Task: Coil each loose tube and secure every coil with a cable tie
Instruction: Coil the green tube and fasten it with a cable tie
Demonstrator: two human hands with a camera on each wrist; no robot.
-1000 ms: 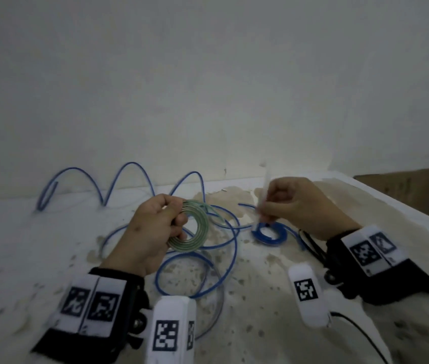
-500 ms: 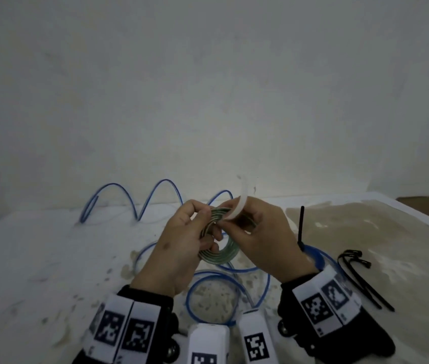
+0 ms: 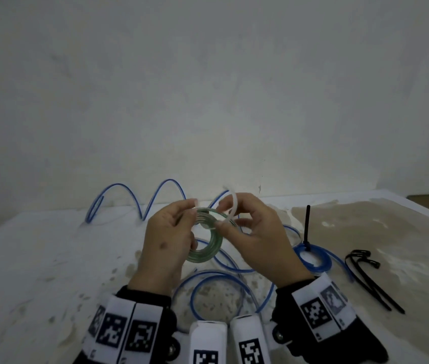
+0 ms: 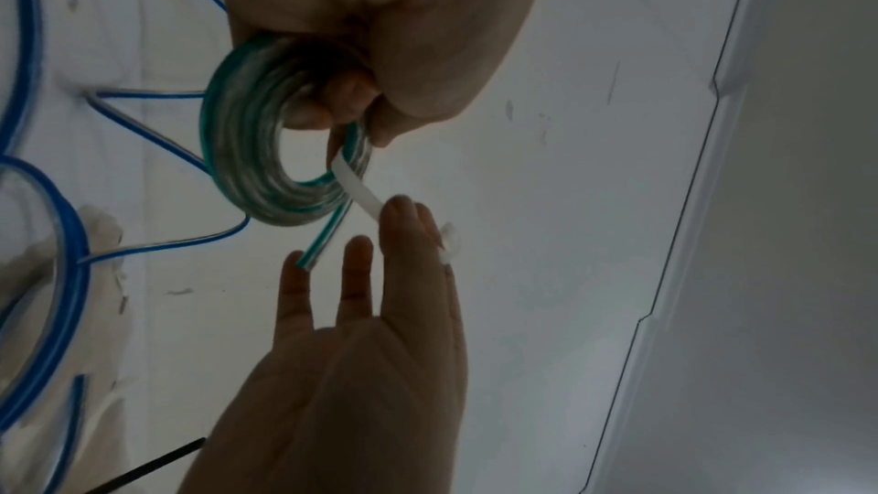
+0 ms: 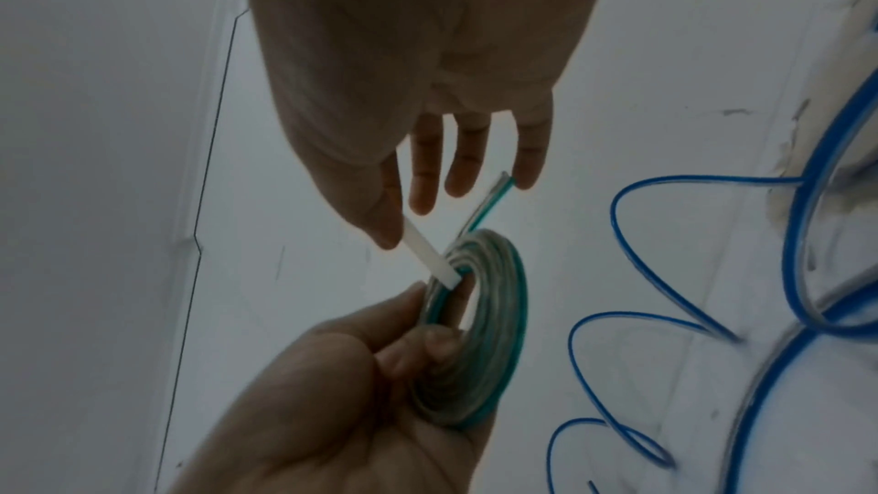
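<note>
My left hand (image 3: 182, 227) grips a flat coil of clear green-striped tube (image 3: 204, 252) by its upper rim, held up above the table. The right hand (image 3: 230, 215) pinches a white cable tie (image 3: 232, 206) between thumb and forefinger, its other fingers straight. In the left wrist view the white cable tie (image 4: 357, 187) reaches into the hole of the green coil (image 4: 237, 168). The coil's free end (image 4: 319, 243) sticks out toward the right hand (image 4: 375, 299). The right wrist view shows the tie (image 5: 427, 251) meeting the coil (image 5: 489, 348) beside the left hand's fingers (image 5: 418, 348).
A small blue coil (image 3: 314, 262) bound with an upright black cable tie (image 3: 307, 227) lies right of my hands. Loose blue tube (image 3: 217, 278) loops on the stained white table (image 3: 37, 258) beneath them and along the wall. Spare black cable ties (image 3: 371, 281) lie at the far right.
The right hand has come left from over the blue coil with the white tie and met the left hand. The tie's tip now sits in the green coil's hole.
</note>
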